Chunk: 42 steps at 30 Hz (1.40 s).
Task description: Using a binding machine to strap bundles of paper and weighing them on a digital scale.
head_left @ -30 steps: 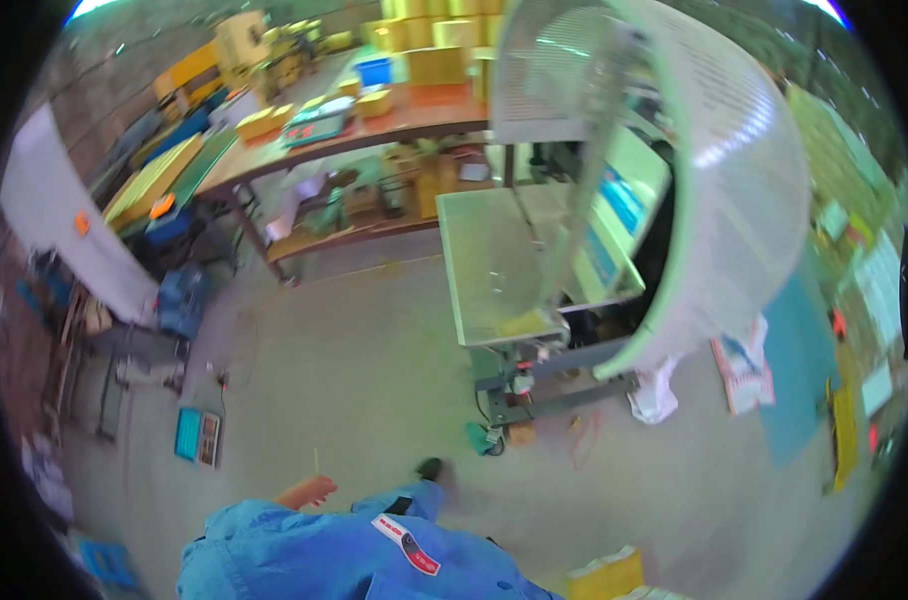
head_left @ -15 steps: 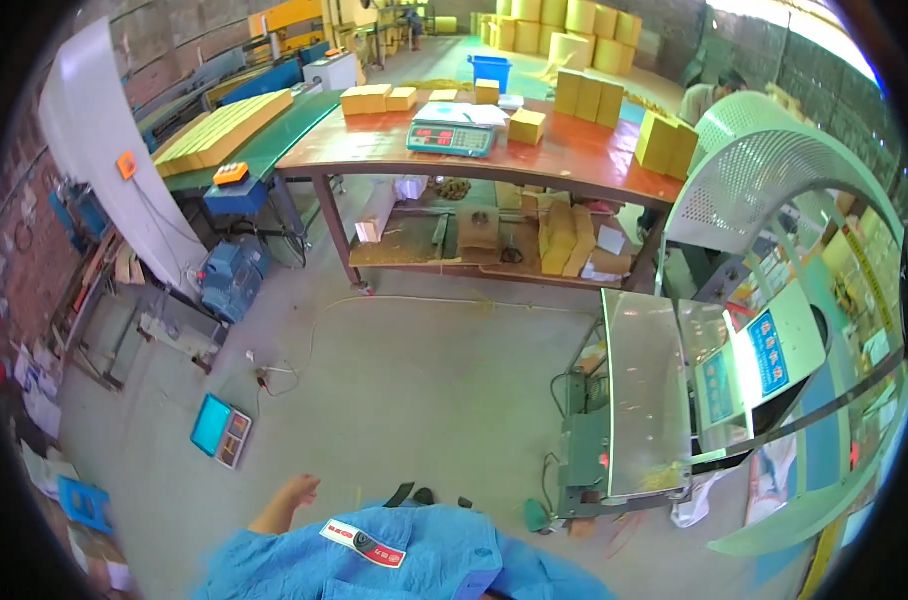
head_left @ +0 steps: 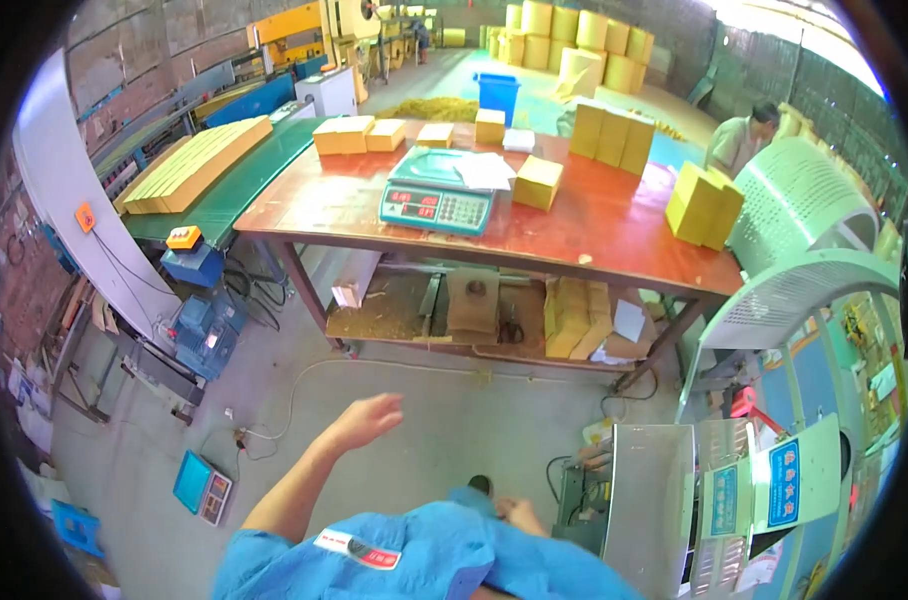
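While the head view has the left hand (head_left: 367, 420) out over the floor (head_left: 414, 465), it's loosely spread, nothing seen in it, apart from the table (head_left: 614, 228); right hand (head_left: 521, 516) low by the shirt (head_left: 439, 540), fingers curled, can't tell if holding anything; table straight ahead, beyond both hands; machine (head_left: 646, 500) just right of the right hand; on the table: scale (head_left: 437, 208) with papers (head_left: 489, 172) partly on its pan, yellow block (head_left: 538, 183) just right of it; co-worker (head_left: 736, 145) behind, far right.
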{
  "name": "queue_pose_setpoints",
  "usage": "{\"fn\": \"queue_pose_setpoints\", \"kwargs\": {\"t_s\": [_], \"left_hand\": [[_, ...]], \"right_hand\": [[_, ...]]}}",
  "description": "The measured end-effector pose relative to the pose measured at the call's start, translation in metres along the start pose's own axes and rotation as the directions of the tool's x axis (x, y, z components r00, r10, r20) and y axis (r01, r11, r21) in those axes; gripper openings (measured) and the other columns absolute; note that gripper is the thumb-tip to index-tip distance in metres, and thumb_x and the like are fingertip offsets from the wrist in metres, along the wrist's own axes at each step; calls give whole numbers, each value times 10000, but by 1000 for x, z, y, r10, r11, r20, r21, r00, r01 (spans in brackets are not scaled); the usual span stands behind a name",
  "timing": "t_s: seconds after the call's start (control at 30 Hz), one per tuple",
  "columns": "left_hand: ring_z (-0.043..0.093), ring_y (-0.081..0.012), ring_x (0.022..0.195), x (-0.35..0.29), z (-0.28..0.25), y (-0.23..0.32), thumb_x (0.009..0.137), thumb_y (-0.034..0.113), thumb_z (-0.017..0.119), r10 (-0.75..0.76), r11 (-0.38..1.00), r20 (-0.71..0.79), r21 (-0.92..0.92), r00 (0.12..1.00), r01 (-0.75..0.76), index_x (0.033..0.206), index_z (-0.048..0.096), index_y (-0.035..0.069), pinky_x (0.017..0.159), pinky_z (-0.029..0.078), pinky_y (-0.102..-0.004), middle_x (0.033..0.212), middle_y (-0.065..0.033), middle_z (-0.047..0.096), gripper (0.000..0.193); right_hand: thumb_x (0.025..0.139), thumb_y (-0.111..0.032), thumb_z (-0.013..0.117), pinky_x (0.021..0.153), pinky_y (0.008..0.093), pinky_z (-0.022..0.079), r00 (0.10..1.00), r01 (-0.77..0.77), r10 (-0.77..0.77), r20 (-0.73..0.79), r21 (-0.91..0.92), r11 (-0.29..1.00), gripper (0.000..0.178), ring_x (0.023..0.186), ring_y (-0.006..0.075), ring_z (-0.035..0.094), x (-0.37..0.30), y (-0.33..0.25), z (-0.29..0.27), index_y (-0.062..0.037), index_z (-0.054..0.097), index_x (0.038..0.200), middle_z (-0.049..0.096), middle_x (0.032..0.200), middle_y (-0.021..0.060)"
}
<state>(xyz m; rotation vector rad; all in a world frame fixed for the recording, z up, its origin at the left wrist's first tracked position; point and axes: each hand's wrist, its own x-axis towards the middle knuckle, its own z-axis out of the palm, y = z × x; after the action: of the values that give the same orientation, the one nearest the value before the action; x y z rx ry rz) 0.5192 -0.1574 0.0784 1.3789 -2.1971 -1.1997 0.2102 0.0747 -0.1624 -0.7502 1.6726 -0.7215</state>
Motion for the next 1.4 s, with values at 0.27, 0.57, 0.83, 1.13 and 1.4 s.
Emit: {"fn": "queue_pose_setpoints", "kwargs": {"t_s": [0.27, 0.57, 0.83, 1.13, 1.4], "left_hand": [[627, -153, 1029, 185, -71, 106, 968, 187, 583, 133, 895, 2, -429, 991, -119, 1314, 530, -1, 898, 513, -313, 1210, -84, 633, 397], [640, -154, 959, 438, -155, 162, 972, 157, 532, 327, 742, -226, -540, 917, -398, 1106, 635, -21, 826, 529, -300, 1051, -76, 658, 245], [643, -165, 781, 606, -164, 128, 903, 183, 581, 49, 741, -113, -662, 992, -112, 968, 613, -9, 664, 540, -290, 890, -97, 640, 206], [633, -154, 855, 609, -170, 116, 919, 274, 609, -20, 389, -17, -921, 1000, -8, 1057, 576, 12, 669, 526, -281, 966, -96, 624, 298], [544, -92, 990, 581, -164, 139, 921, 223, 598, 93, 583, -382, -727, 919, -361, 1165, 538, 0, 792, 474, -283, 1093, -56, 588, 336]], "right_hand": [[951, -223, 555, 641, 289, 488, 870, 492, -493, 31, -133, 860, 215, 701, 115, 597, 171, -291, -138, -42, 670, 959, 646, 763, 32], [935, -376, 574, 775, 376, 516, 657, 602, -693, -296, -347, 719, 453, 846, 258, 675, 332, -600, -174, 4, 613, 1179, 699, 958, 177], [834, -405, 661, 783, 393, 510, 832, 308, -500, -239, -550, 776, 360, 914, 286, 671, 439, -685, -171, -54, 699, 903, 707, 969, 135], [796, -113, 663, 660, 427, 481, 189, 719, -980, -62, -671, 181, 94, 824, 304, 605, 384, -704, -119, -54, 594, 820, 622, 863, 114], [774, -32, 696, 746, 402, 518, 198, 837, -975, -104, -499, 223, 128, 887, 318, 629, 394, -694, -103, -31, 585, 837, 644, 952, 145]]}}
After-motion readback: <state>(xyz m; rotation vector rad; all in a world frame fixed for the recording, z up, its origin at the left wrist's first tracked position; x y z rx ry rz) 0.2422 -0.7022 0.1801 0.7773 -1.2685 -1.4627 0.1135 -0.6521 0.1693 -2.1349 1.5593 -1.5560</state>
